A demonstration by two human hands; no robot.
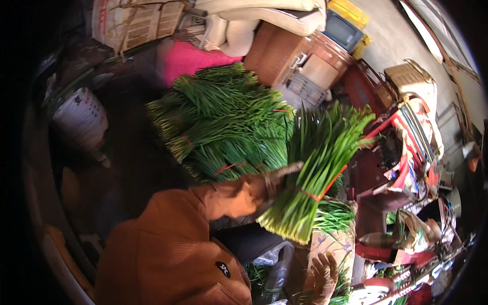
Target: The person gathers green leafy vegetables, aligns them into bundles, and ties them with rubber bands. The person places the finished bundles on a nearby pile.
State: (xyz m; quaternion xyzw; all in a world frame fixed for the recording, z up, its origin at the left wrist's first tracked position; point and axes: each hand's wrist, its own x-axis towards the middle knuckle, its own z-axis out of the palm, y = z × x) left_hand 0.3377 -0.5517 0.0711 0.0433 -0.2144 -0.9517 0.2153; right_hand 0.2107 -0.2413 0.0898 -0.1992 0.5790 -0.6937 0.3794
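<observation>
A large bundle of green garlic chives (309, 187), tied with an orange-red band (305, 193), tilts up in front of me. My left hand (268, 185) grips it from the side near its pale cut ends, the thumb pointing along the leaves. Most of those fingers are hidden behind the stalks. Lower down, my right hand (324, 276) has its fingers apart and looks gloved. It holds nothing and is over a patterned cloth surface (320, 244). Loose chives (333, 217) lie on that cloth beyond the hand.
Many tied chive bundles form a big pile (228, 118) beyond my left arm. A clear plastic bag (280, 267) hangs by my leg. A white woven sack (82, 118) stands at left, a wooden cabinet (274, 53) behind. Red vehicle parts and clutter (400, 160) crowd the right.
</observation>
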